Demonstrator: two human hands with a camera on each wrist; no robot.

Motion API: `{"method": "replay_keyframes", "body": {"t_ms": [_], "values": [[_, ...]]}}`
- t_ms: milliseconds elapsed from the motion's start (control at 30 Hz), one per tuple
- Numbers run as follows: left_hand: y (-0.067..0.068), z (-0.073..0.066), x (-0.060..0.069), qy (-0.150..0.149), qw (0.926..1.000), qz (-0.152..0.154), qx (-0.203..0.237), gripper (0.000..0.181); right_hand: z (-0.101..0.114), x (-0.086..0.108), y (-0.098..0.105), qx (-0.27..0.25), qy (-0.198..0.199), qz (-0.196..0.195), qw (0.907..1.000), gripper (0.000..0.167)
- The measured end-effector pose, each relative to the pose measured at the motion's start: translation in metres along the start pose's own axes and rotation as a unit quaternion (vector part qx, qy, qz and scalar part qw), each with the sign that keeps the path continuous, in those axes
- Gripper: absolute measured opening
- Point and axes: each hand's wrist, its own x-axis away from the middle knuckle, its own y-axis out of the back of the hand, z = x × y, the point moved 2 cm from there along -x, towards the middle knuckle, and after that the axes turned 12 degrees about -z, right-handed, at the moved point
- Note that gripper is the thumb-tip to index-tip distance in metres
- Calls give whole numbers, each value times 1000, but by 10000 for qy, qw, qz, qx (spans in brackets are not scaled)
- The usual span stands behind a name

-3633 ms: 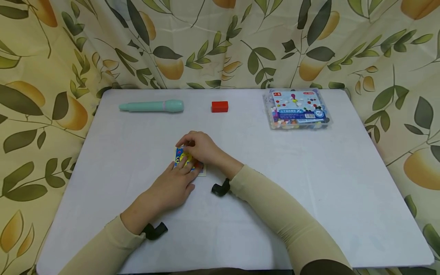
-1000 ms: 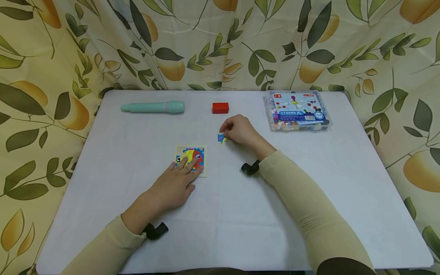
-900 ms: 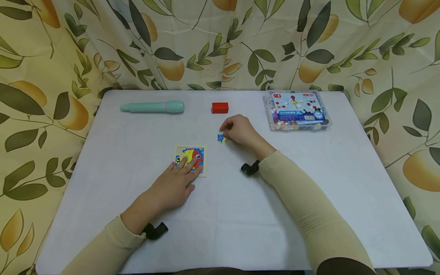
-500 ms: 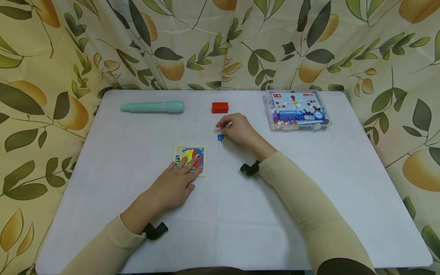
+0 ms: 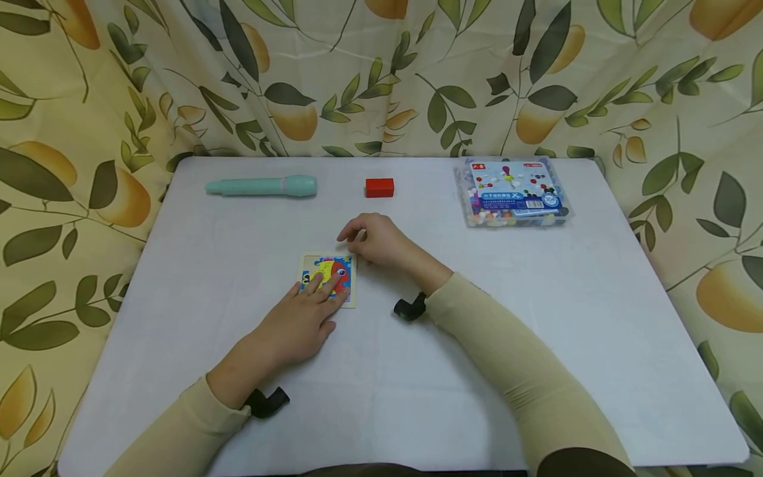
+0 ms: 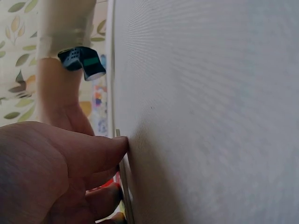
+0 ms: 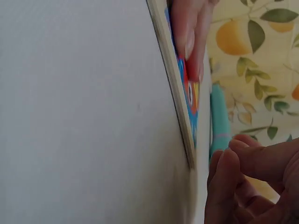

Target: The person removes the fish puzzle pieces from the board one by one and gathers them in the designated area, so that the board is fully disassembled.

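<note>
A small square fish puzzle [image 5: 342,281] in a pale wooden frame lies on the white table, with bare wood in its upper left part. My left hand [image 5: 297,321] rests on it, fingers spread over the picture; in the left wrist view the thumb [image 6: 105,148] touches the frame's edge. Just off the upper right corner is my right hand [image 5: 381,242], thumb and fingertips drawn together in a pinch. Those fingers [image 7: 226,172] appear in the right wrist view, hiding most of what seems a small puzzle piece. The table spot with loose pieces is covered by this hand.
Toward the back of the table [image 5: 507,371] lie a mint-green pen-shaped object [image 5: 262,186], a red block [image 5: 379,188] and a clear plastic box [image 5: 515,192] of coloured parts. A patterned curtain [image 5: 381,73] hangs behind.
My right hand went from the puzzle to loose pieces at its right, lifted slightly with a pale piece, and has come back left toward the puzzle. My left hand stays put.
</note>
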Motion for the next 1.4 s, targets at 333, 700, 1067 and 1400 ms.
{"method": "replay_keyframes", "body": {"t_ms": [333,700,1067,1400], "values": [[2,0,1,-152,9998,-120,-27,57,17,-3,-27,425,464,341,9974,22],[2,0,3,-244,9995,-207,-16,55,20,-3,-38,1222,685,703,9876,27],[1,1,3,-300,9992,-265,-81,57,21,2,-39,1334,742,729,9856,27],[0,0,1,-249,9995,-211,-56,57,19,4,-40,1074,597,573,9908,30]]}}
